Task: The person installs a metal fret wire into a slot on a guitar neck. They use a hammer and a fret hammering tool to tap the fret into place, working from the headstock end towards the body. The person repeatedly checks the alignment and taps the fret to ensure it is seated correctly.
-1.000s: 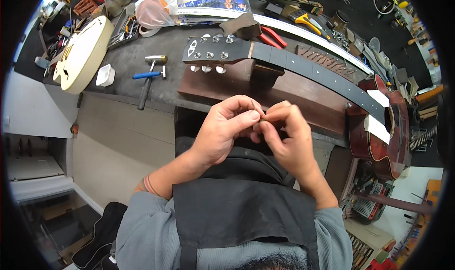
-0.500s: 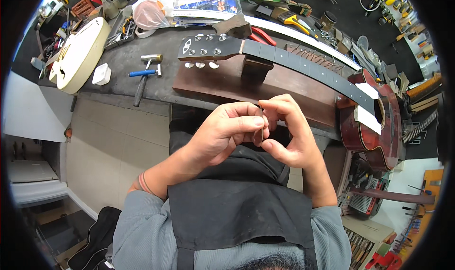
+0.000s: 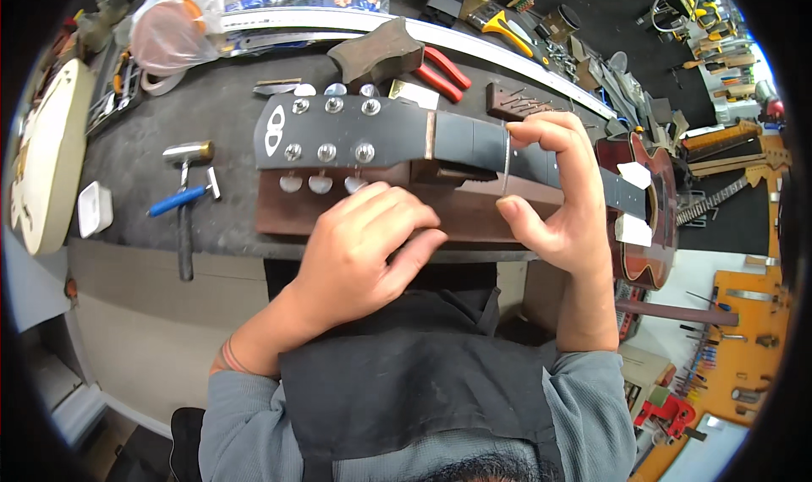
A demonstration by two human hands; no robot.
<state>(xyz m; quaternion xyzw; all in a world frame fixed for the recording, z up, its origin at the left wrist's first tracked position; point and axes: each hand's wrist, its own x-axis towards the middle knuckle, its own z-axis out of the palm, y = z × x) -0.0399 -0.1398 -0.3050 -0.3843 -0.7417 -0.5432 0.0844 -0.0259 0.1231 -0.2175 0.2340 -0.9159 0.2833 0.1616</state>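
A guitar neck with a black fingerboard lies across the bench, its headstock carrying several metal tuners at the left. Between thumb and forefinger, my right hand pinches the two ends of a short, thin metal fret wire. The wire stands crosswise over the fingerboard; whether it touches the wood I cannot tell. My left hand hovers at the near side of the neck, just below the tuners, fingers loosely bent, thumb apart, nothing seen in it. The red guitar body with white patches lies at the right.
A hammer and a blue-handled tool lie left of the headstock, beside a small white container. Beyond the neck are red-handled pliers, a dark shaped block, a pin-studded wooden block and a long white straightedge.
The hands have parted. My right hand has carried the fret wire forward over the fingerboard, while my left hand has let go and moved left. The view has shifted closer to the bench.
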